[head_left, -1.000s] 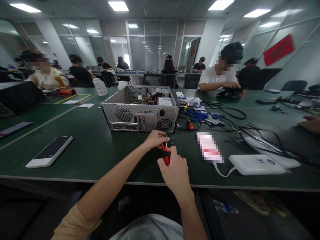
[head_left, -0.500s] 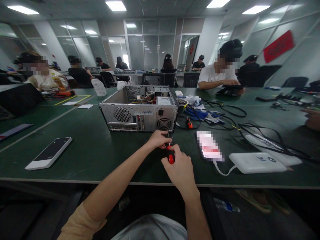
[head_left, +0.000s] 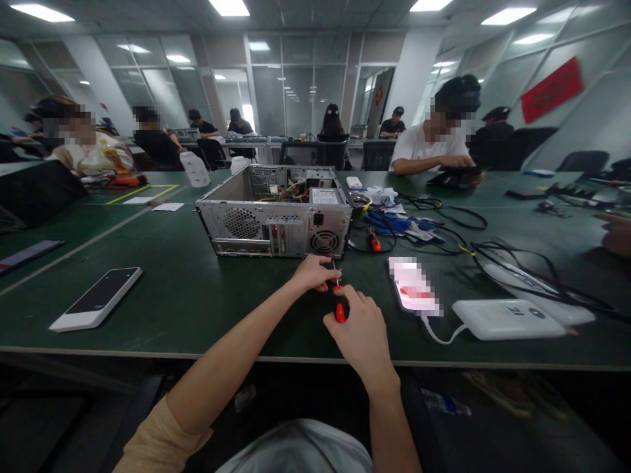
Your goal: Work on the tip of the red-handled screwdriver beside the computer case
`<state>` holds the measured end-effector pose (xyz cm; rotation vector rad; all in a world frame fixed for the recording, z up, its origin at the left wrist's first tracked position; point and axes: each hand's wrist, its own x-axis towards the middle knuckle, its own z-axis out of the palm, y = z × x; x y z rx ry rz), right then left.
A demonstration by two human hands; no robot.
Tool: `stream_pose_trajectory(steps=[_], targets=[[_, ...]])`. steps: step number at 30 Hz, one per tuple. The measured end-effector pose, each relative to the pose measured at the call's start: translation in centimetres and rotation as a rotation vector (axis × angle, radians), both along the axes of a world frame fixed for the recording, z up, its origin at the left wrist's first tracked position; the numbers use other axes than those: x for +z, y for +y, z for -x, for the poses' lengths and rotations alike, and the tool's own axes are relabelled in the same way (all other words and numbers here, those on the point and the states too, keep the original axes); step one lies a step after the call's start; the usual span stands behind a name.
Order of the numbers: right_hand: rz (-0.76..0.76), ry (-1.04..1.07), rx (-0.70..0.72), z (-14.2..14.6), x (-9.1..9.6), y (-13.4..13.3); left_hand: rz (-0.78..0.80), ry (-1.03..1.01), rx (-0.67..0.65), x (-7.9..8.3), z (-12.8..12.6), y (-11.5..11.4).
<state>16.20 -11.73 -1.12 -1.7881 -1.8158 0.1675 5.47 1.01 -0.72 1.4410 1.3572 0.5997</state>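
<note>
Long green table (head_left: 162, 282) mid-frame, bright white lights (head_left: 507, 16) up top; my right hand (head_left: 359, 323) grips a red-handled screwdriver (head_left: 340, 314); left hand (head_left: 312, 274), I can't tell.

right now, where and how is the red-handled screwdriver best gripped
Probably by the red handle, from the near right side, thumb at its left and fingers curled round, as the right hand has it. The handle is the thicker part, toward the person; the thin metal shaft points away toward the computer case, with the left hand close by.
</note>
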Motion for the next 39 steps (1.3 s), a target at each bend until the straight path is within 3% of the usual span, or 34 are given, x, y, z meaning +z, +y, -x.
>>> stream_pose_trajectory(steps=[7,13,26,39], targets=[[0.06,0.15,-0.028,0.0,-0.1,0.3,0.187,-0.063,-0.075,1.4,0.9,-0.8],[0.081,0.187,-0.018,-0.2,0.1,0.2,0.189,-0.081,-0.133,1.0,1.2,-0.7],[0.011,-0.081,-0.062,0.0,-0.1,-0.4,0.171,-0.109,-0.044,0.8,0.2,-1.1],[0.051,0.222,-0.038,-0.4,0.5,-2.2,0.14,-0.105,0.024,0.6,0.3,-0.9]])
